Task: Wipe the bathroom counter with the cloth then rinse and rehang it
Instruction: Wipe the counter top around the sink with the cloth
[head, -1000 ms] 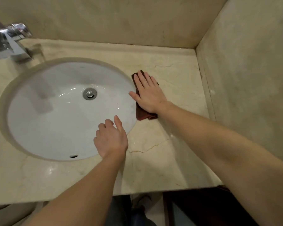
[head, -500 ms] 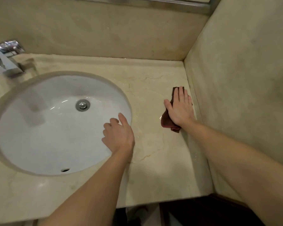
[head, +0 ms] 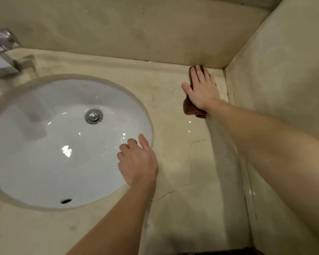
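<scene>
A dark red cloth (head: 190, 107) lies on the beige marble counter (head: 182, 162) in the far right corner, its tip touching the back wall. My right hand (head: 202, 89) presses flat on top of it, fingers spread and pointing toward the back wall, so most of the cloth is hidden beneath the palm. My left hand (head: 137, 161) rests on the right rim of the white oval sink (head: 44, 144), fingers loosely curled and holding nothing. Wet streaks shine on the counter between the sink and the cloth.
A chrome faucet (head: 2, 54) stands at the far left behind the sink. A metal drain (head: 93, 116) sits in the basin. Marble walls close off the counter at the back (head: 136, 30) and on the right (head: 284, 89). The counter's front edge runs along the bottom.
My right hand has slid the cloth from the sink's right rim across the counter to the right wall, then up into the back corner. My left hand stayed on the sink rim.
</scene>
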